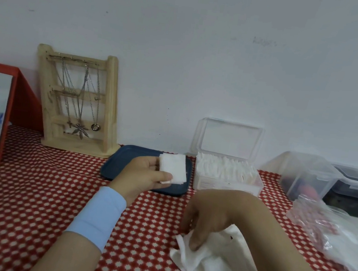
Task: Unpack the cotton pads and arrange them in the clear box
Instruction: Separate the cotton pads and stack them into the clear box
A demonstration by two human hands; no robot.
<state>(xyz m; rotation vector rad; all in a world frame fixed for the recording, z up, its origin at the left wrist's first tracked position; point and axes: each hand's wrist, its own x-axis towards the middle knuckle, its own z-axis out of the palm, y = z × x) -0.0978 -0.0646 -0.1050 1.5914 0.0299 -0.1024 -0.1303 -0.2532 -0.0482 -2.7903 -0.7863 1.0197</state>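
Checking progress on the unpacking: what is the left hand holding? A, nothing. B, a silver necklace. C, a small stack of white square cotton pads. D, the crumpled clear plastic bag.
C: the left hand pinches a small stack of white square cotton pads above the dark blue tray.

Soft matt cotton pads [172,168], glossy clear box [227,182] of plastic, wooden rack [108,108], patterned tablecloth [29,195].

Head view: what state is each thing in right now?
clear box: lid open and upright, rows of pads inside.
left hand: holds a small pad stack, lifted.
right hand: fingers curled on the loose pads on the cloth.
plastic bag: crumpled, lying on the cloth.
wooden stand: upright, necklaces hanging.
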